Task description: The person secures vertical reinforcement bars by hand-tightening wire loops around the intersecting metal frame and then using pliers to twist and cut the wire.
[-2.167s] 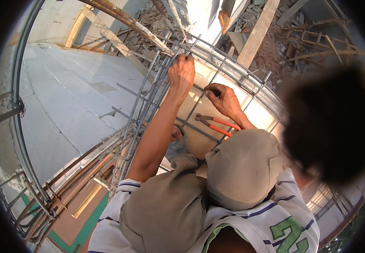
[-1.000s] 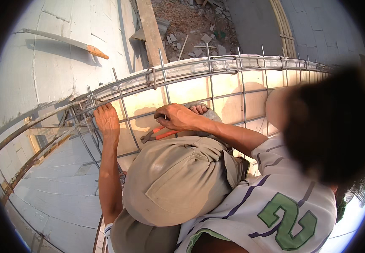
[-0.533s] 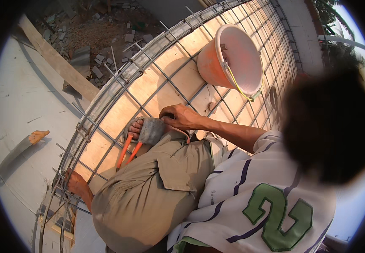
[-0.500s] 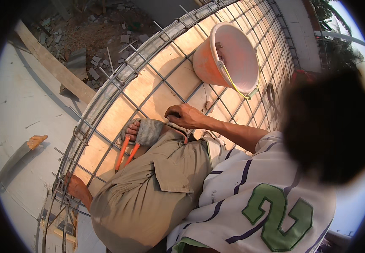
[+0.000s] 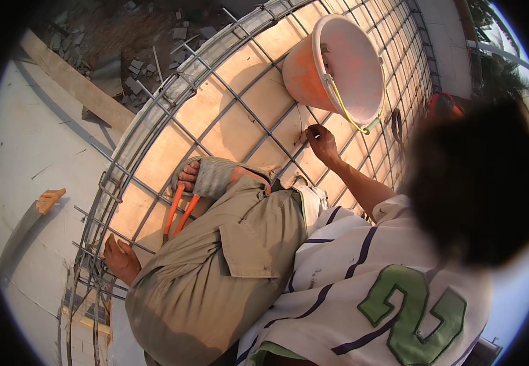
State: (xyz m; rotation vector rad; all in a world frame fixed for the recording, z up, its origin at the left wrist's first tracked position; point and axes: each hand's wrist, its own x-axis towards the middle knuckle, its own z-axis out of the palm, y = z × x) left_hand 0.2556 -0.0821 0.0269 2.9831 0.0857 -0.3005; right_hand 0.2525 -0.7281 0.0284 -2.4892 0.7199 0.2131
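Note:
I am squatting on a grid of steel reinforcing bars (image 5: pixel 268 131) laid over pale wooden boards. Thumb and fingers of my right hand (image 5: pixel 322 146) pinch at a small brown chunk (image 5: pixel 301 139) among the bars, just below the bucket; the fingers partly cover it. At the mesh's left edge, beside my knee, my left hand (image 5: pixel 122 261) is raised with its fingers apart, and nothing shows in it. A tool with two orange handles (image 5: pixel 181 210) stands by my sandalled foot (image 5: pixel 212 178); its head is hidden.
An orange bucket (image 5: pixel 307 73) with a yellow-green handle lies tilted on the mesh. To the left, a handsaw (image 5: pixel 26 222) with a wooden grip rests on a pale surface, near a long plank (image 5: pixel 75 82). Rubble (image 5: pixel 136 73) lies below the far edge. Bar ends stick out along the rim.
My right hand has reached forward and right from near my shin to the brown chunk. My left hand has lifted out of the bars at the edge, its fingers now showing.

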